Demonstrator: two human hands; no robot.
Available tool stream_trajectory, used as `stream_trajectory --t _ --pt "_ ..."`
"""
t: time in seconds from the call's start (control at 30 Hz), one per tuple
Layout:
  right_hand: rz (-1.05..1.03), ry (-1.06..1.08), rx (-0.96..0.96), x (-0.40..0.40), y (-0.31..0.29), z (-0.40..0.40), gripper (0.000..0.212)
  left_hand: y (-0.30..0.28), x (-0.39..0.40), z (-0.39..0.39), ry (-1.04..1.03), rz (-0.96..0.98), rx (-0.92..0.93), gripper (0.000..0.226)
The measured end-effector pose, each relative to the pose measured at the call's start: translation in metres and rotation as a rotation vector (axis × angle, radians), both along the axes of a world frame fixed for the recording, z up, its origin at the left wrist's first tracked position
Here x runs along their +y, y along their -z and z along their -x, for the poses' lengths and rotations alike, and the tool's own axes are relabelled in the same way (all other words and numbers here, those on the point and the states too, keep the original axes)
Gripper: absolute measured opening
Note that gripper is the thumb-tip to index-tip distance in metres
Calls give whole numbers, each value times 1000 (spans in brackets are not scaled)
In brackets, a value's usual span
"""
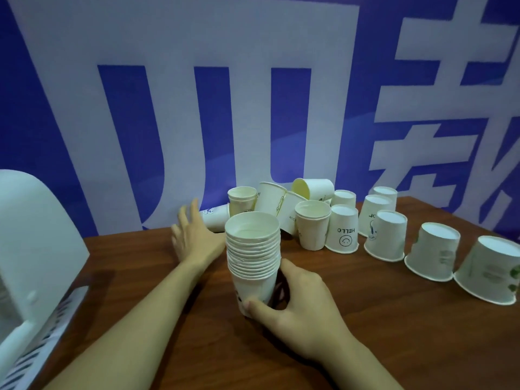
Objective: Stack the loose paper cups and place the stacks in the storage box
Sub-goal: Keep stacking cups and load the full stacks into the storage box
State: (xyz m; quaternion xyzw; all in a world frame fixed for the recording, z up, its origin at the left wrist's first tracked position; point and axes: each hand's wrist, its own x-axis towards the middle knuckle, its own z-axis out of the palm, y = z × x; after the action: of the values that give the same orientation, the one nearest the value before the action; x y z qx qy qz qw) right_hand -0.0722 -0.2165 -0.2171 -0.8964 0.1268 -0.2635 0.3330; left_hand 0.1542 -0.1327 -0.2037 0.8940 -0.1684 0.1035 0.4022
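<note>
Blue-and-white banner (253, 94) fills the wall beyond both hands, big block characters on it.

Brown wooden table (394, 333) under everything, both forearms stretched out over it.

White storage box (42, 235), to the left of the left hand at the table's edge — lid raised, slatted side wall visible low down. Whether anything is inside it cannot be told.

Tall stack of paper cups (253, 254), upright, mouths up, many rims nested one above another. It stands on the table between the two hands, just right of the left wrist.

Right hand (295, 305) holds the stack near its base, thumb curled across the near side, fingers wrapped round the far side.

Left hand (194, 235) reaches out past the stack, fingers spread wide and straight, holding nothing. Its fingertips are near a cup lying on its side (215, 218) against the banner; contact cannot be told.

Beyond the right hand, a jumble of loose cups (281, 201) — some upright, some tipped, one lying on top with its mouth facing left. A short upright stack (313, 223) stands at the front of the jumble.

Right of that, a row of upside-down cups (433, 254) runs off past the right hand toward the table's right edge. The nearest one to the jumble, the HELLO cup (343, 232), carries a smiley face.
</note>
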Motion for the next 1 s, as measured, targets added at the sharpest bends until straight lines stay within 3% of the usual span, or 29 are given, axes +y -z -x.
stream_trajectory --t 0.1,0.23,0.4,0.6,0.67,0.73,0.8,1.0 --pt "10 2 9 -1 0 -1 49 6 0 1 63 -248 -152 77" --pt "13 -1 7 0 2 -1 51 4 1 8 9 -349 -232 72" --pt "18 -5 4 0 2 0 50 7 2 3 55 -311 -265 44" --pt "17 -13 9 -4 3 -2 53 2 17 13 -38 -307 -324 69" --pt "6 -20 16 -2 2 -1 53 -6 24 21 -53 -101 -243 55" --pt "4 -10 17 0 -1 0 53 -28 31 35 -19 300 -9 48" --pt "-4 -2 24 1 -4 1 55 -53 38 54 44 594 104 52" --pt "-11 -12 43 0 -5 3 68 -98 55 106 298 779 164 52"
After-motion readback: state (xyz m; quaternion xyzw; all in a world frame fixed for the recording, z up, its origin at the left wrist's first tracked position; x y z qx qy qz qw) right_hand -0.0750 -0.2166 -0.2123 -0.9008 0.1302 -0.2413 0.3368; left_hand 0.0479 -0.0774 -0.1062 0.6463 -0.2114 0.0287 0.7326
